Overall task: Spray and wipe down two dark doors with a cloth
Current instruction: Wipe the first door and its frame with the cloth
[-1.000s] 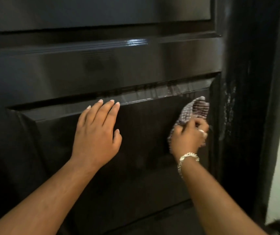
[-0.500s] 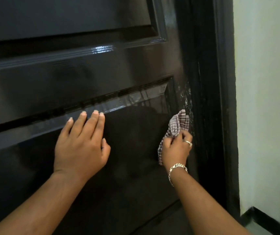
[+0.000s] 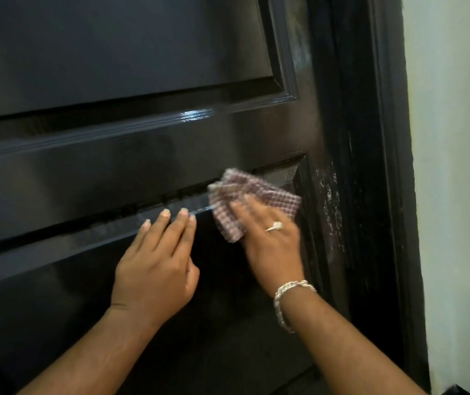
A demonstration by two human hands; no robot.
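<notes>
Your cloth (image 3: 252, 203) lies bunched against the door (image 3: 142, 155), right on the sloped top moulding of the lower panel, near that panel's upper right corner. Your right hand (image 3: 270, 243) presses it there with the fingers laid out fairly flat over the fabric rather than balled round it, which probably spreads the pressure and lets the weave ride into the groove. The cloth and fingertips are blurred, so whether the thumb pinches a fold underneath cannot be told.

Your left hand (image 3: 156, 269) rests just beside it, to the left, fingers straight and together, holding nothing, fingertips up on the same moulding. That looks like a brace: it would steady the door against the push of wiping and steady you as you lean in. The two hands are close but not touching.

Further right, pale streaks (image 3: 330, 203) mark the door's edge beside the black frame (image 3: 370, 166), perhaps spray or residue, and they seem not yet wiped. Beyond the frame stands a light wall (image 3: 455, 138). A ring (image 3: 275, 226) and a bracelet (image 3: 290, 297) are on your right hand and wrist; no spray bottle is in view.
</notes>
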